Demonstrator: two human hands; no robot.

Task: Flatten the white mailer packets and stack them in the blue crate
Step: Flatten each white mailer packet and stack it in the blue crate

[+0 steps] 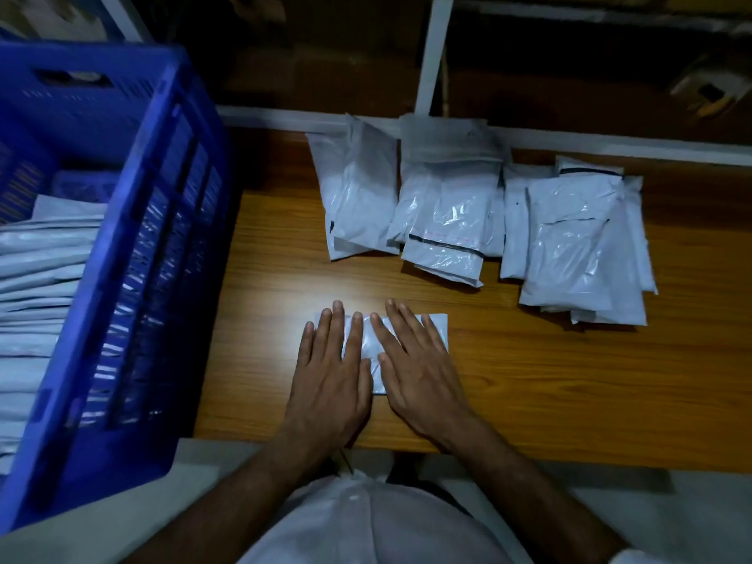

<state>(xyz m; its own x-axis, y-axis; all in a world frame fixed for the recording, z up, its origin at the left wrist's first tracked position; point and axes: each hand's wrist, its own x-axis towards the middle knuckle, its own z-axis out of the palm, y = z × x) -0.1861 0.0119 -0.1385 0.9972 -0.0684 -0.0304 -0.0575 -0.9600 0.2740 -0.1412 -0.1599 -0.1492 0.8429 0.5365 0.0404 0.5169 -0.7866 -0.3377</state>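
A white mailer packet lies flat on the wooden table near its front edge. My left hand presses on its left half with straight, spread fingers. My right hand lies flat on its right half, fingers straight. Most of the packet is hidden under both palms. The blue crate stands at the left, with several white packets stacked inside it. Behind my hands, several more white mailer packets lie in loose overlapping piles, with another pile at the right.
A white shelf frame post rises behind the table's back edge, with dark shelves beyond it. The crate's right wall stands close to my left hand. A bare strip of wood runs between my hands and the piles. The scene is dim.
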